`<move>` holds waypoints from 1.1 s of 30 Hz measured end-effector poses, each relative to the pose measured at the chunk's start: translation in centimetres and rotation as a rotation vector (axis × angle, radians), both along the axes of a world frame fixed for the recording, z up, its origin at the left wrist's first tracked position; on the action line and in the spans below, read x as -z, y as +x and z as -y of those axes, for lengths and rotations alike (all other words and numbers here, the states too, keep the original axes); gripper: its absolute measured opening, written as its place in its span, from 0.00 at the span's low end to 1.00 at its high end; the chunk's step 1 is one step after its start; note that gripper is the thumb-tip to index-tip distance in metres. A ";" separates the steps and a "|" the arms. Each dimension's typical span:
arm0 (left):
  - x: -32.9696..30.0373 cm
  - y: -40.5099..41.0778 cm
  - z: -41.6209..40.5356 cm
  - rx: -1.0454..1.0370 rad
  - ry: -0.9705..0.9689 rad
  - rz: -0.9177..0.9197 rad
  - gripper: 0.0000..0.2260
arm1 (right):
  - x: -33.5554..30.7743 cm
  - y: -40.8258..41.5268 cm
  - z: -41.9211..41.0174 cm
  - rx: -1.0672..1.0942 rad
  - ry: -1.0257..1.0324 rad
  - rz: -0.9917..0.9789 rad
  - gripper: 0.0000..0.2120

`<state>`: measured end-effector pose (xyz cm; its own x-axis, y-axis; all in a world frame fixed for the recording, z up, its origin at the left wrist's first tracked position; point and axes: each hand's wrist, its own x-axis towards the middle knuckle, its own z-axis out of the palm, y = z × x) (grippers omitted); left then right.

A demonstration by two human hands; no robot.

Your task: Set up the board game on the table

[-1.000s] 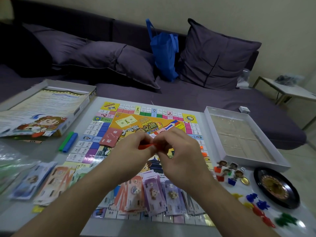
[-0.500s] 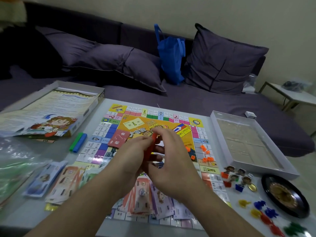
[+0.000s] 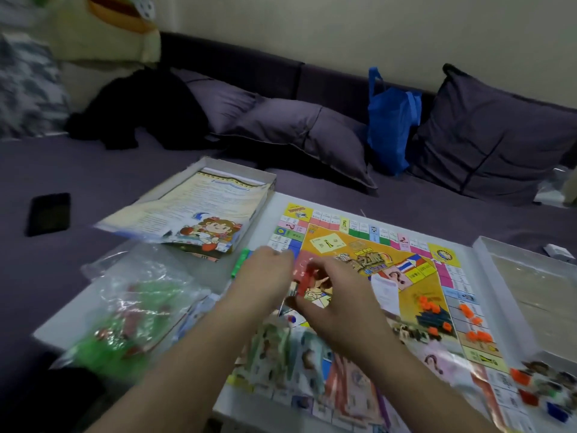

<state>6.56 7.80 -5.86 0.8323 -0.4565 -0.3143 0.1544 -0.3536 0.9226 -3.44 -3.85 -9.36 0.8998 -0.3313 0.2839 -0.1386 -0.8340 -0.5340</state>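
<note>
colourful game board (image 3: 371, 260) flat on table, possibly unfolded

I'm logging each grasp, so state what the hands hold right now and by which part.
The left hand and right hand hold a small red piece between them, each at one end. The frame is too blurred to tell more.

Motion-blurred fingers (image 3: 315, 278); edge-cut pawns (image 3: 549, 392)

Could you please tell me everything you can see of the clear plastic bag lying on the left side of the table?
The clear plastic bag lies flat and crumpled on the white table, near its left edge, in front of the open box with the instruction sheet. Its thin film is wrinkled and glossy. Blurred green and red pieces show through it. Neither hand touches it; the left hand is just to its right.
</note>
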 end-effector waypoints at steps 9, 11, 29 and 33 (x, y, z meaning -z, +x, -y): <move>-0.9 5.9 -4.8 -0.246 -0.156 -0.046 0.10 | 3.4 10.9 -2.8 0.023 -0.221 -0.323 0.36; -1.0 6.2 -5.0 -0.244 -0.159 -0.048 0.10 | 4.1 12.0 -2.4 0.016 -0.219 -0.375 0.38; -1.8 -1.1 1.8 0.058 -0.242 -0.100 0.06 | -0.1 -6.0 10.5 0.435 -0.032 -0.326 0.25; -1.4 -4.3 5.3 0.123 -0.255 -0.117 0.06 | 1.9 -9.4 16.8 0.691 -0.009 -0.380 0.23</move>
